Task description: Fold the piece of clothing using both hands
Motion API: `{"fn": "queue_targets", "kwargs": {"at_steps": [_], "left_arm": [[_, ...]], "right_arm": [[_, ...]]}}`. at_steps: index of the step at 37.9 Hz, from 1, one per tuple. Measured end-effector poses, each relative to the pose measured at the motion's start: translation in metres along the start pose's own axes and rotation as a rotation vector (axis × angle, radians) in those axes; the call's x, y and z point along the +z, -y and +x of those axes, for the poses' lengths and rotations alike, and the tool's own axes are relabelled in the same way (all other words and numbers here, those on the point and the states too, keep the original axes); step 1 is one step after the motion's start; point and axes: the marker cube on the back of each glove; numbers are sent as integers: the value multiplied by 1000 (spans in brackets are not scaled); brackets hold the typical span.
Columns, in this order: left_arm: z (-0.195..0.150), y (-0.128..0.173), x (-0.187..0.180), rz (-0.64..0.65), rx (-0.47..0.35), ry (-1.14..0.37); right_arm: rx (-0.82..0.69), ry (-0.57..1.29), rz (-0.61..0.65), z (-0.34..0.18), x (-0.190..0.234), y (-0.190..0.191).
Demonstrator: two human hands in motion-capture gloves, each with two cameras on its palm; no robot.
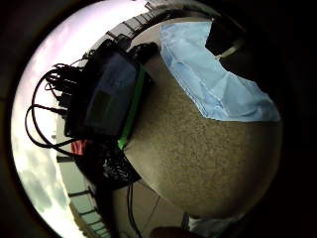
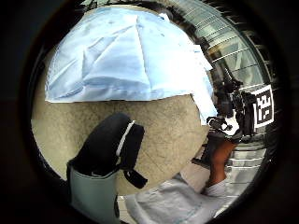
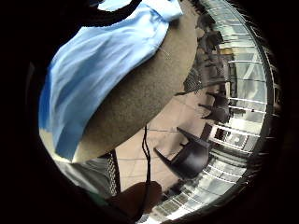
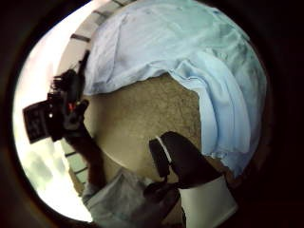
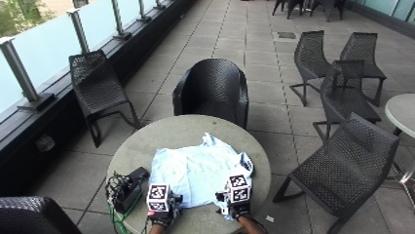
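Note:
A light blue shirt point(image 5: 195, 170) lies spread flat on the round stone table point(image 5: 175, 131), collar end away from me. My left hand point(image 5: 161, 218) is at the table's near edge, just off the shirt's near left corner. My right hand point(image 5: 241, 212) is by the near right corner. In the left thumb side view my thumb point(image 2: 105, 144) sticks out over bare table in front of the shirt point(image 2: 126, 56) and holds nothing. The right thumb point(image 4: 183, 159) does the same beside the shirt point(image 4: 190, 57). Neither hand shows cloth between its fingers.
A black device with cables point(image 5: 128, 189) sits on the table's left side, close to my left hand, and shows as the device point(image 1: 106, 94). Black woven chairs stand around: one behind the table point(image 5: 211, 87), one far left point(image 5: 97, 87), one right point(image 5: 344, 161).

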Motion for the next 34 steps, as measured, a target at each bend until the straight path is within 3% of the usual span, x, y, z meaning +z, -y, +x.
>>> {"fn": "queue_targets", "kwargs": {"at_steps": [2,5,8,13,16,19,22,27,31,34], "left_arm": [[4,-11,20,-137,18,-64],[3,-10,35,-169,36,-89],[0,-2,44,-86,32,-61],[1,19,33,217,42,117],[7,12,22,258,67,173],[8,-5,7,235,74,185],[12,-24,-19,194,112,91],[16,-69,-86,-116,228,-60],[14,-51,-128,-199,243,-43],[7,-11,-136,-165,142,27]], "right_arm": [[10,0,-5,4,8,5],[9,24,10,10,13,11],[-5,67,38,13,18,16],[-19,58,196,19,23,26],[-44,64,310,20,20,30],[-70,54,335,23,15,23],[-114,42,241,25,-5,-5],[-248,57,-39,27,-72,-51],[-271,107,-64,25,-126,-22],[-182,130,14,21,-153,30]]}}
